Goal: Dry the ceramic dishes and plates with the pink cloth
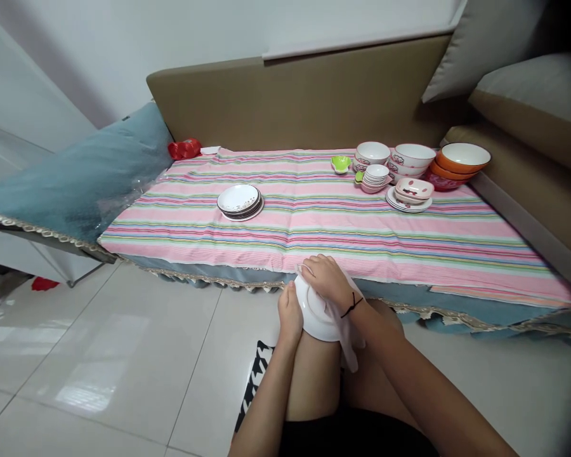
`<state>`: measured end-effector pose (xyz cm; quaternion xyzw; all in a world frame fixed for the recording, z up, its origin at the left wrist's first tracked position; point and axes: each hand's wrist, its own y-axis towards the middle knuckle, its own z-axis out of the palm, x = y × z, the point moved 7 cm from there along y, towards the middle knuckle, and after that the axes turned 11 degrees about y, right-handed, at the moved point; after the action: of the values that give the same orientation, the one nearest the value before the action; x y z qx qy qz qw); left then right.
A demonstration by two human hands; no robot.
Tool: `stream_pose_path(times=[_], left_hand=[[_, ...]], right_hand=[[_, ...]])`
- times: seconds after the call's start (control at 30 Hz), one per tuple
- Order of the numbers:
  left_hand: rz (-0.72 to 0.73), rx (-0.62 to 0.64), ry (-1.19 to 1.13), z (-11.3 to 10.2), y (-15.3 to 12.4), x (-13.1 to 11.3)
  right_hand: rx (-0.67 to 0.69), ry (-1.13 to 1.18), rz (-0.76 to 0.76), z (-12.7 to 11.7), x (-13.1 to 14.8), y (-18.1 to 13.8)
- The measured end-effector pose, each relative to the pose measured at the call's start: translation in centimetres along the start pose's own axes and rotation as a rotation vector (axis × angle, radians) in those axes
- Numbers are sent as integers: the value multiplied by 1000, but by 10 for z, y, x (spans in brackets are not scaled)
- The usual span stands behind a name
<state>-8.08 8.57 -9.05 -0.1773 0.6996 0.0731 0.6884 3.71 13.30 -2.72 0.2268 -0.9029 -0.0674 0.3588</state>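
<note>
Dish (316, 320), white, held at five o'clock, just over the knee (316, 374); rim gripped by left hand (290, 312). Pale cloth (346, 339) held against it by right hand (330, 280), fingers bent. Stacked plates (239, 200) seen at ten o'clock, printed bowls (412, 160) at two; prints too small to be read.

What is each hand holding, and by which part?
The left hand holds a white dish by its left rim; the right hand holds a pale cloth against it, the cloth's gripped part hidden.
</note>
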Motion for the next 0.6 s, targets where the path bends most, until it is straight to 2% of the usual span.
stream_pose_path(times=[0.23, 0.33, 0.43, 0.6], left_hand=[[48, -40, 70, -2, -5, -4], [52, -70, 73, -4, -7, -3], [52, -87, 77, -5, -8, 0], [44, -74, 53, -5, -7, 3]], right_hand=[[-43, 110, 91, -19, -10, -57], [-57, 151, 102, -23, -11, -64], [-62, 179, 88, -20, -9, -48], [-40, 198, 35, -11, -12, 6]])
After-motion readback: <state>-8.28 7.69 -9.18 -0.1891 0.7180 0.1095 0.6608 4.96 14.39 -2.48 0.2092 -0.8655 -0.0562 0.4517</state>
